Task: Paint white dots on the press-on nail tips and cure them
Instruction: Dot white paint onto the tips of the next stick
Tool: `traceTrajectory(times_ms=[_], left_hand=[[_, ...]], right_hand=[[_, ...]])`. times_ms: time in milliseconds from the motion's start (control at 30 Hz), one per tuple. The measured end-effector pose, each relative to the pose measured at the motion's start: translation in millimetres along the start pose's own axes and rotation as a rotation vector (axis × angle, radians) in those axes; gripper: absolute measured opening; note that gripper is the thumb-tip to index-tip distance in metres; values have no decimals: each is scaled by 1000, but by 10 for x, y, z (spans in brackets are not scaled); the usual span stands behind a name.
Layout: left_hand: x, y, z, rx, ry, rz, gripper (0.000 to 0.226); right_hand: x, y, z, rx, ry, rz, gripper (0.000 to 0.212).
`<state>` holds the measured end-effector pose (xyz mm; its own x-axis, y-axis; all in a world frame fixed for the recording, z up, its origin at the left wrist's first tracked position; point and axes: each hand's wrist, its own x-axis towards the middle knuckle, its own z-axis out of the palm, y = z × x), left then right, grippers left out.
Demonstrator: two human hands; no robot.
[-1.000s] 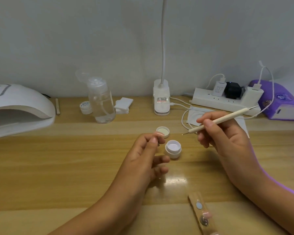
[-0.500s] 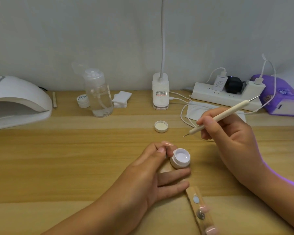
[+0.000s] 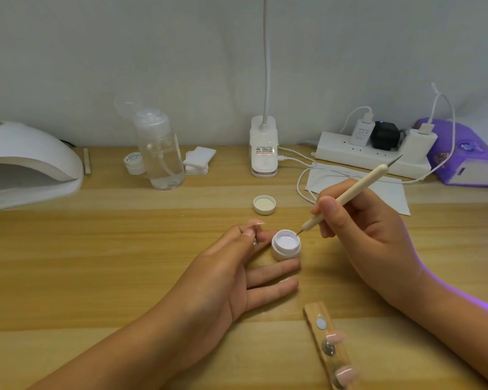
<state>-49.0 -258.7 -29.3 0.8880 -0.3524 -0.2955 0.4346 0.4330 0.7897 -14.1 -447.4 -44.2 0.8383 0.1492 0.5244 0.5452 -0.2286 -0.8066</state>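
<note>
Centre frame: left hand (image 3: 223, 277) pinches 1 nail tip (image 3: 256, 222) on its metal stud, just beside the open gel jar (image 3: 286, 244). Right hand (image 3: 358, 229) grips the dotting tool (image 3: 358, 187), point at the jar rim. Lower right: wooden strip (image 3: 316, 312) on the surface (image 3: 96, 263) carries 2 pink tips (image 3: 345, 374).

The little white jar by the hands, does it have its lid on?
No, the jar is open and its lid lies apart on the table.

Curing lamp (image 3: 26, 164) cut by left edge, purple pack (image 3: 468, 156) by right, wooden strip (image 3: 313, 311) by bottom, desk-lamp neck (image 3: 266, 66) by top; nail tip (image 3: 256, 221) partly hidden behind left hand (image 3: 223, 280); labels on back jar (image 3: 134, 161) and lamp base (image 3: 264, 149) too small to read; tool (image 3: 358, 187) tip's contact with gel (image 3: 286, 242) indeterminate.
</note>
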Motion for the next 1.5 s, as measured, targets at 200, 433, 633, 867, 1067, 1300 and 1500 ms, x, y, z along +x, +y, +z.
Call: traceTrajectory(times_ms=[200,433,633,867,1067,1300,1500], left_hand=[[12,11,-5,-12,2,-3,15],[32,17,-31,12,-21,-28,22],[43,15,-46,15,-23,-36,20],[53,15,-55,20,-37,-41,17],[55,13,-59,18,-37,-43,16],[47,21,-60,-4,-39,-48,16],[44,41,-40,-37,-11,-56,18]], right_hand=[[-9,7,21,-96,-66,-66,20],[3,8,16,-168,-97,-97,12],[4,5,23,-203,-133,-120,8],[13,2,29,-233,-169,-116,6],[14,-2,26,-234,-182,-117,7],[8,1,21,-220,-136,-94,8],[21,-19,-2,-22,-35,56,18]])
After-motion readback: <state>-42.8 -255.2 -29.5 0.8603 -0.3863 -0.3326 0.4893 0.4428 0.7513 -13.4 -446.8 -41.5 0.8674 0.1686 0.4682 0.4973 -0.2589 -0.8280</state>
